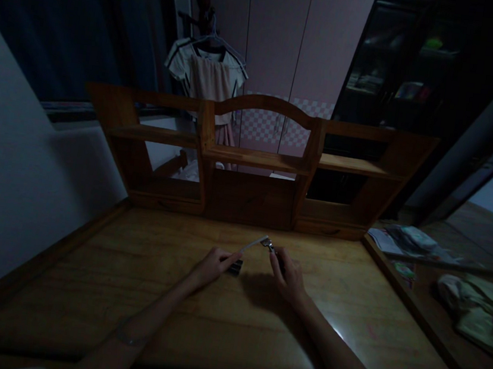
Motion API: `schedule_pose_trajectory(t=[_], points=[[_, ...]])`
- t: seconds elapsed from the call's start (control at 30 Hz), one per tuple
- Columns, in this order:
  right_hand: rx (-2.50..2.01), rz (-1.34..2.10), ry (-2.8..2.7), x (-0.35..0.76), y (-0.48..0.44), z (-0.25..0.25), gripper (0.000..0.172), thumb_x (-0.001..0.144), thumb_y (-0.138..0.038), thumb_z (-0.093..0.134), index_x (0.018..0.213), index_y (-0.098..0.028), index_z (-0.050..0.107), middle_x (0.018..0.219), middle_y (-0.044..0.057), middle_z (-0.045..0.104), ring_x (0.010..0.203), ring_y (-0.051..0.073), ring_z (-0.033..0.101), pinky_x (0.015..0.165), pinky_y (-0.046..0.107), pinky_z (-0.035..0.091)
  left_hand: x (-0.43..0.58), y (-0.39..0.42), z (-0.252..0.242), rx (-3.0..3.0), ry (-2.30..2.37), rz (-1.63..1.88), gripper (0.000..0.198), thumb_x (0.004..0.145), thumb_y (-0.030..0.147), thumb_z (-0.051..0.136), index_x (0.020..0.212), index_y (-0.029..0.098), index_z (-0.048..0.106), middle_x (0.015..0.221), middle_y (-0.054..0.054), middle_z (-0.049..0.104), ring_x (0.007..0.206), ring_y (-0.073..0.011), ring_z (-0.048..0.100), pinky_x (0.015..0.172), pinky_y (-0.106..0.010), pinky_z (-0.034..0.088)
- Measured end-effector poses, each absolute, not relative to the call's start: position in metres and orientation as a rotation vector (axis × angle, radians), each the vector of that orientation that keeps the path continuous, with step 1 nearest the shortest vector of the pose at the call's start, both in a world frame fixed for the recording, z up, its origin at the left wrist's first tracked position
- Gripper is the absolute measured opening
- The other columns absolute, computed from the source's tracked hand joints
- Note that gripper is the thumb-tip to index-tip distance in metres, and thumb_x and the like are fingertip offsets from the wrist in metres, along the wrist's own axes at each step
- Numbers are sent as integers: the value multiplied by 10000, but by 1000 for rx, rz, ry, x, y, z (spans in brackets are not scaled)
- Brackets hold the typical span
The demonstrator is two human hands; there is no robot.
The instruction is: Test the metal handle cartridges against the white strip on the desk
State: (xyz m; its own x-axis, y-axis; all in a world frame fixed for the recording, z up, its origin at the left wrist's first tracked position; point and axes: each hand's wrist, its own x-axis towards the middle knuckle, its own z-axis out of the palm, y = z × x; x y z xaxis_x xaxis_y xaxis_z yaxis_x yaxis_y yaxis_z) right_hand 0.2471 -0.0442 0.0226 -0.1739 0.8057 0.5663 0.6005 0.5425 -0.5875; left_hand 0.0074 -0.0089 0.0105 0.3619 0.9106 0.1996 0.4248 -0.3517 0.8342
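Observation:
Both my hands rest near the middle of a wooden desk (126, 289). My left hand (214, 265) is closed, pinching a thin pale strip (253, 244) that runs up and right. A small dark block (235, 266) sits at its fingertips. My right hand (287, 273) is closed round a small dark tool with a metal tip (268, 244). That tip meets the far end of the strip. The light is dim, so what the strip and tool are stays unclear.
A wooden shelf unit (256, 159) with open compartments stands along the desk's back edge. A white wall is at the left. Clothes hang on a hanger (207, 69) behind. Papers (405, 240) and cloth (478, 309) lie to the right.

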Motion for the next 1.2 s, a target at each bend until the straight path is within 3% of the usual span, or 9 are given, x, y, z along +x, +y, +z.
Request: schedule_pose_trajectory(t=[0.27,0.83,1.07,1.2], points=[[-1150,289,-1872,246,-44,22,161,945,-290,397,1017,-194,505,703,-5,549,570,118,508,559,241,328,6,-9,13,1927,1191,907,569,859,554,401,521,118,541,490,27,395,503,-94,332,496,-223,229],[-1132,285,-1856,246,-44,22,182,951,-293,382,1048,-195,501,718,0,558,576,124,513,564,246,335,7,-9,10,1948,1215,853,547,866,540,413,671,104,680,590,-11,594,560,-132,475,539,-225,324],[-1138,272,-1869,247,-46,24,202,955,-305,368,1051,-197,510,734,14,587,592,133,545,565,246,360,6,-13,15,1976,1194,918,570,868,544,408,632,93,663,565,-11,570,552,-128,479,529,-225,310],[-1155,226,-1844,248,-46,21,210,954,-308,364,1049,-198,516,754,26,606,616,149,567,591,257,385,9,-15,14,2030,1218,859,544,873,542,401,747,119,719,650,-40,656,590,-155,545,562,-233,343]])
